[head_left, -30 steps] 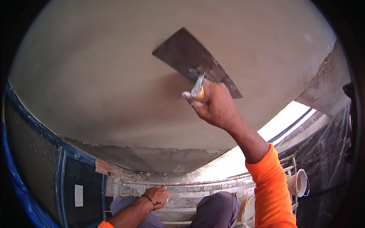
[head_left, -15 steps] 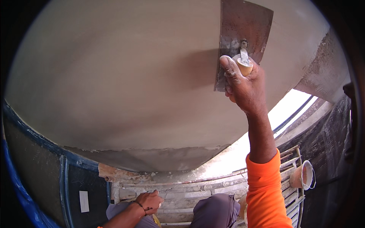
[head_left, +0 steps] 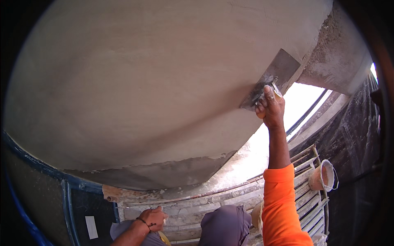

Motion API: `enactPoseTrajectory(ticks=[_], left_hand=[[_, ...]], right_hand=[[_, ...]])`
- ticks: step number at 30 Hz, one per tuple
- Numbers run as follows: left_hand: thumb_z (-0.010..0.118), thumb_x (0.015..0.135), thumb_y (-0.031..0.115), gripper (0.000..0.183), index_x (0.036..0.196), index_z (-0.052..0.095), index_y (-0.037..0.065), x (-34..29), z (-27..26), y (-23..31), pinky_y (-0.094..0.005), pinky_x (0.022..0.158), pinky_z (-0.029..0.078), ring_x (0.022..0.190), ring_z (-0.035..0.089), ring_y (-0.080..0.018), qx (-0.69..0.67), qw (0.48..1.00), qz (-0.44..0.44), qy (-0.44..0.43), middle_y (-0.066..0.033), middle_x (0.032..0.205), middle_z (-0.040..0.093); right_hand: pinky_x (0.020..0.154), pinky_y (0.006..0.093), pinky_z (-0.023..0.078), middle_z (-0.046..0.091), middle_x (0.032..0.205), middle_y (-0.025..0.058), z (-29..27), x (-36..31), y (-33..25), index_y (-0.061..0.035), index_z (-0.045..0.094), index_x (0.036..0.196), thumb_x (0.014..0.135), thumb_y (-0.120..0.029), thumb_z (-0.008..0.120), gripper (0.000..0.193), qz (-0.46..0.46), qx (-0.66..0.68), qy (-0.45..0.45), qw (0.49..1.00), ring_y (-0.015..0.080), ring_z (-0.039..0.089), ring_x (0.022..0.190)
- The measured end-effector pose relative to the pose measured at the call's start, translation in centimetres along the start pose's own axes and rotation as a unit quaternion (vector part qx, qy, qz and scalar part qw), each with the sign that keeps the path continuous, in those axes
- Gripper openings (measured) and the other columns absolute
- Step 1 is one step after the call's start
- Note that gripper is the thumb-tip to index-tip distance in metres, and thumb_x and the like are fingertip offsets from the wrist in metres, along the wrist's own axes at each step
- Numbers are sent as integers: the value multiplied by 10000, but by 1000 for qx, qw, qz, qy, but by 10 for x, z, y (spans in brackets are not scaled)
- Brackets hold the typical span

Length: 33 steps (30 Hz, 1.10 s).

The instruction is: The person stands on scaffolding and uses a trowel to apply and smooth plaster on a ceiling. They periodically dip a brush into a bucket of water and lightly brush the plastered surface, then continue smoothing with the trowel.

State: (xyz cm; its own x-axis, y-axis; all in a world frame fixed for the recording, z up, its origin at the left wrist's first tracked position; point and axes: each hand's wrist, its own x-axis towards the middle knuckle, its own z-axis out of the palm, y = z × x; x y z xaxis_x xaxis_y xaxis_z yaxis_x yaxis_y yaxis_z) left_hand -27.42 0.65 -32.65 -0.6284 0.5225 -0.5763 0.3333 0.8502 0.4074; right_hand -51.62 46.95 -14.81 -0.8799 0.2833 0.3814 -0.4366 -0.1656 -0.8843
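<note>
My right hand (head_left: pixel 271 107) is closed round the pale handle of a plastering trowel (head_left: pixel 280 65), thumb uppermost. The trowel's flat rectangular steel blade lies tilted against the smooth, damp-looking plaster surface (head_left: pixel 156 90), close to its right edge. A long shadow runs down and left from the blade. Low in the view, my left hand (head_left: pixel 152 217) is by my left knee, its fingers curled. Whether something is in them is hidden. A dark bracelet circles that wrist.
Slatted planks (head_left: pixel 188 213) lie beneath me. A bucket (head_left: pixel 322 176) with a wire handle stands at right, and another container (head_left: pixel 257 216) is partly hidden by my right sleeve. A blue-framed dark panel (head_left: pixel 92 205) is at lower left; rough plaster (head_left: pixel 332 53) is at upper right.
My right hand has brought the trowel down toward the surface's right edge, and the blade has turned from nearly upright to slanting. My view has shifted; my left hand stays by the knee.
</note>
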Motion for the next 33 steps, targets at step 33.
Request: enactPoseTrajectory(ticks=[33], left_hand=[[613,862,165,178,1001,721,141,-3,-24,11,-542,826,541,916,684,-418,-13,999,25,32,-193,1114,598]], right_hand=[[629,449,564,699,713,149,123,-46,3,-49,633,952,920,-331,694,290,-150,-750,-362,533,337,707,664]])
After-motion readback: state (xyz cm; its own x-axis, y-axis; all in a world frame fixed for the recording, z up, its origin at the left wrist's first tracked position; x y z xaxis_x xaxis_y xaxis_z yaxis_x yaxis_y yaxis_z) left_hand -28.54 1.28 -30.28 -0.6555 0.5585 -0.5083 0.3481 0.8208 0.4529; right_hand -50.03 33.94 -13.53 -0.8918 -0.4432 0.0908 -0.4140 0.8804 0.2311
